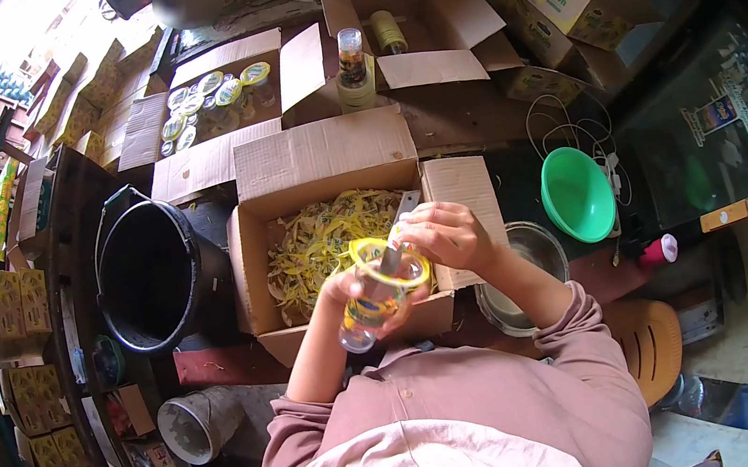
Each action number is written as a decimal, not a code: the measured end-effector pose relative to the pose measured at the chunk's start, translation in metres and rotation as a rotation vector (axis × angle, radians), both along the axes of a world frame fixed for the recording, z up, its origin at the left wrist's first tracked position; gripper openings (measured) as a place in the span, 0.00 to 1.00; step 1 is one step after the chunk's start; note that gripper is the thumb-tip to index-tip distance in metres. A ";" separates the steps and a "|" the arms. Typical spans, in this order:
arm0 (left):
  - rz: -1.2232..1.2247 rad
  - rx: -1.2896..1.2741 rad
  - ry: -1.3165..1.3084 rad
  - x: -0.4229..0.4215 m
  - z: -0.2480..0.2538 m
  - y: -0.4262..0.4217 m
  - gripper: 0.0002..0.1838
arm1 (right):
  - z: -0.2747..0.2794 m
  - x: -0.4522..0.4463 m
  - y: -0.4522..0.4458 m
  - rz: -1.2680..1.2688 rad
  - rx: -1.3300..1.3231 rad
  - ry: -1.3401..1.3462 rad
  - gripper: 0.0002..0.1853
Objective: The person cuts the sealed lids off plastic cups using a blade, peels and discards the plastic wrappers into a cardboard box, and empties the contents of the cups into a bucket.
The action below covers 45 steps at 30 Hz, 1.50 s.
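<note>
My left hand (337, 297) is wrapped round a clear plastic cup (371, 311) with a yellow rim and a printed label. The cup is tilted, its mouth up toward me. My right hand (446, 235) grips a flat metal blade (390, 262), possibly a knife or cutter, which reaches across the cup's rim. The blade's other end pokes up above my right fingers. Beneath both hands is an open cardboard box (324, 160) holding a heap of thin yellow strips (323, 240).
A black bucket (148, 273) stands left of the box. A metal pot (537, 254) and a green bowl (579, 194) are on the right. Behind are a carton of lidded cups (215, 98), a jar (352, 61) and another open carton (446, 63). A pink thread spool (658, 251) lies far right.
</note>
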<state>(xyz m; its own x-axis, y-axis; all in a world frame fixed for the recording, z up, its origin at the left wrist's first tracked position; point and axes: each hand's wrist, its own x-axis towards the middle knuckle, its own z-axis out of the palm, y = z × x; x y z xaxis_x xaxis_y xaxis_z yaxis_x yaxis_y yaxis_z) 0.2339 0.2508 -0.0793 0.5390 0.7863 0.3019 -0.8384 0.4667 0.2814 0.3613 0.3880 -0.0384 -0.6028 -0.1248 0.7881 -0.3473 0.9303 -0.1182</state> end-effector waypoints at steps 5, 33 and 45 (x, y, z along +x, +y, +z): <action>0.250 -0.060 0.623 -0.033 0.002 -0.003 0.42 | 0.003 0.003 0.005 -0.100 0.063 -0.076 0.15; 0.464 0.071 1.018 -0.008 0.036 -0.006 0.22 | 0.004 0.010 -0.004 -0.094 0.023 0.008 0.31; 0.098 0.114 0.489 -0.009 0.025 0.003 0.23 | 0.005 0.007 -0.006 -0.014 -0.043 0.052 0.29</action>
<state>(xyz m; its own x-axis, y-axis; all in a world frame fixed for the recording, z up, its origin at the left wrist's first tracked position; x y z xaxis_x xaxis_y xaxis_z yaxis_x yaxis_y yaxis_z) 0.2250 0.2539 -0.0539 0.5640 0.8171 0.1195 -0.6343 0.3360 0.6962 0.3680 0.3819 -0.0335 -0.5627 -0.0818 0.8226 -0.3407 0.9296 -0.1406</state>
